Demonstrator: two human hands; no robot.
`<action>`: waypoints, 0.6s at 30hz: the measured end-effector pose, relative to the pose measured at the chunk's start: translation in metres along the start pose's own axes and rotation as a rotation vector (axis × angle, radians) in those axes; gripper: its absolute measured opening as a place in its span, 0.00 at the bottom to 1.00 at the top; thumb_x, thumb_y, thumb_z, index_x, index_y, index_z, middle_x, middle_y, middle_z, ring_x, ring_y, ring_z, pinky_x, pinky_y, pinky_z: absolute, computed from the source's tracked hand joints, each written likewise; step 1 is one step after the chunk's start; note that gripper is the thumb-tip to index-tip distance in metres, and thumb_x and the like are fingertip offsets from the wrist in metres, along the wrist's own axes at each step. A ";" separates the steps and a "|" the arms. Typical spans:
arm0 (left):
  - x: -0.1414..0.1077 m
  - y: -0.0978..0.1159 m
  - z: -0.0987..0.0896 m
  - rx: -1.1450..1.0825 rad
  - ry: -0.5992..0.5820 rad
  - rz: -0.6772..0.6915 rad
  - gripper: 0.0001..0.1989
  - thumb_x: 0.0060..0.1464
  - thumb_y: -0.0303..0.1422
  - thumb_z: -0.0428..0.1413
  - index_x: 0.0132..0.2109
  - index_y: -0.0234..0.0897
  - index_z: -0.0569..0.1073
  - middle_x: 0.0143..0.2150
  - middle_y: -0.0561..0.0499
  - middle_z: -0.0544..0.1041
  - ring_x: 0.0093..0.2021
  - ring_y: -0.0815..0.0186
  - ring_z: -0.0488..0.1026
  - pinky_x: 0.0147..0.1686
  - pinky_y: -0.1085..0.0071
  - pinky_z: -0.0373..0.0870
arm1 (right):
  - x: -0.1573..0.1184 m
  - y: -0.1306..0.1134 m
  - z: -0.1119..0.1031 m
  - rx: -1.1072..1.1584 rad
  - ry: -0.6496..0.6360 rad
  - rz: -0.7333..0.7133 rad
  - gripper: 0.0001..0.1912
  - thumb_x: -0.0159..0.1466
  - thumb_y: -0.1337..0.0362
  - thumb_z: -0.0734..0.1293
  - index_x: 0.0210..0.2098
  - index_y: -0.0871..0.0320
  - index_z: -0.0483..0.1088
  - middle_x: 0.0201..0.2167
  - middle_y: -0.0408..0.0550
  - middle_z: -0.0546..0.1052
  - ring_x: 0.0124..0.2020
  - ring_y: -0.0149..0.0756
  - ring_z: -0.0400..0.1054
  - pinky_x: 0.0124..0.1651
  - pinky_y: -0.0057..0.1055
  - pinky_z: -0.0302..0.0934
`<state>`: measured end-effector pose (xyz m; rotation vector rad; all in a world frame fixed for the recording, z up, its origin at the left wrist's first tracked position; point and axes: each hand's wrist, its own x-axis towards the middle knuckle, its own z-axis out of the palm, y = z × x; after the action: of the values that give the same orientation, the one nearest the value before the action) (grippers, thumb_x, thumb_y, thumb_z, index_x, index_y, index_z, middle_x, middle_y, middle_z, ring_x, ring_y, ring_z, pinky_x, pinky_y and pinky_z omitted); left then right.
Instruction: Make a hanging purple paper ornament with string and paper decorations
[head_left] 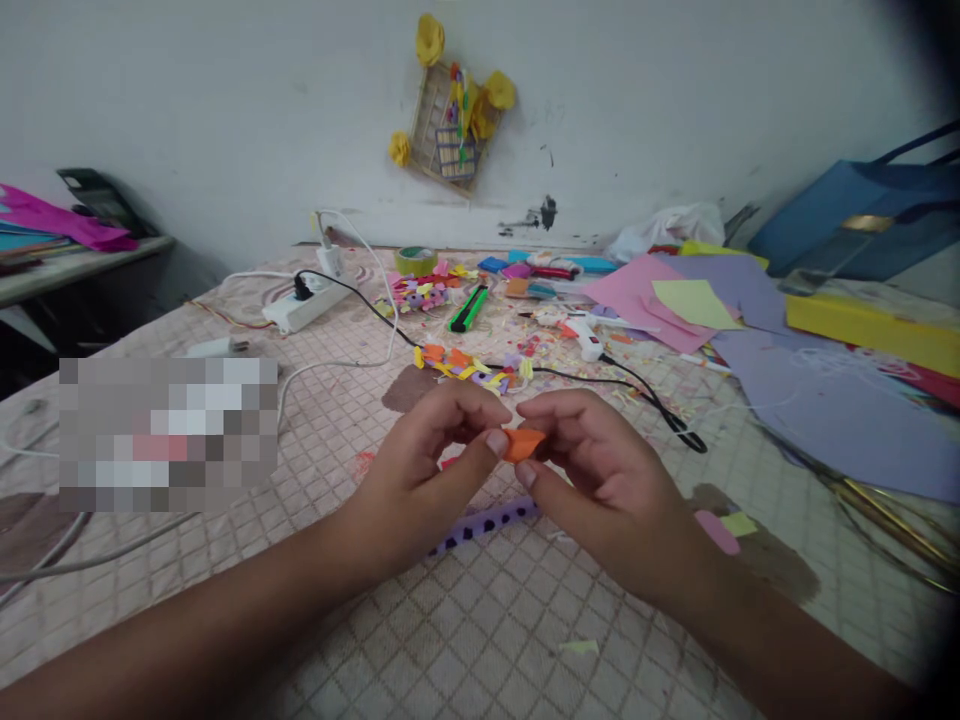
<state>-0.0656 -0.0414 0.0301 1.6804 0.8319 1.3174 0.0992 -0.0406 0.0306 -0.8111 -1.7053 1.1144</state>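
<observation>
Near the middle of the view, a small orange piece (523, 445), seemingly paper, is held between both hands above the table. My left hand (442, 450) pinches its left end between thumb and fingers. At its right end, my right hand (592, 470) has the thumb below and curled fingers above, closed round it. Beneath the hands lies a purple strip with dark dots (487, 526), partly hidden by my left hand. Just beyond them rests a colourful band of orange, yellow and purple pieces (465, 368).
A green cutter (469, 308), a white glue gun (585, 338) with a black cable, and paper scraps lie beyond the hands. Purple sheets (832, 400) cover the right side. A power strip (311, 305) and white cables lie left, near a pixelated area.
</observation>
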 end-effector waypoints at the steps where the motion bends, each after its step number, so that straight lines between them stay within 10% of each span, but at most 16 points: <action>1: 0.000 0.000 0.000 0.035 -0.005 0.001 0.01 0.57 0.28 0.53 0.37 0.39 0.69 0.34 0.54 0.70 0.35 0.70 0.69 0.35 0.71 0.67 | 0.000 0.000 0.000 0.003 0.001 0.000 0.20 0.58 0.76 0.62 0.45 0.49 0.63 0.35 0.40 0.71 0.36 0.27 0.67 0.37 0.25 0.65; 18: 0.000 0.006 -0.005 0.371 -0.052 0.135 0.10 0.53 0.26 0.55 0.44 0.32 0.70 0.40 0.46 0.74 0.40 0.64 0.71 0.40 0.64 0.68 | 0.000 0.005 -0.002 0.037 0.010 0.039 0.19 0.60 0.74 0.63 0.46 0.45 0.63 0.35 0.39 0.70 0.35 0.28 0.66 0.37 0.26 0.64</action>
<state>-0.0704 -0.0425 0.0358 2.0826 0.9923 1.2575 0.1008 -0.0380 0.0269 -0.8282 -1.6627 1.1632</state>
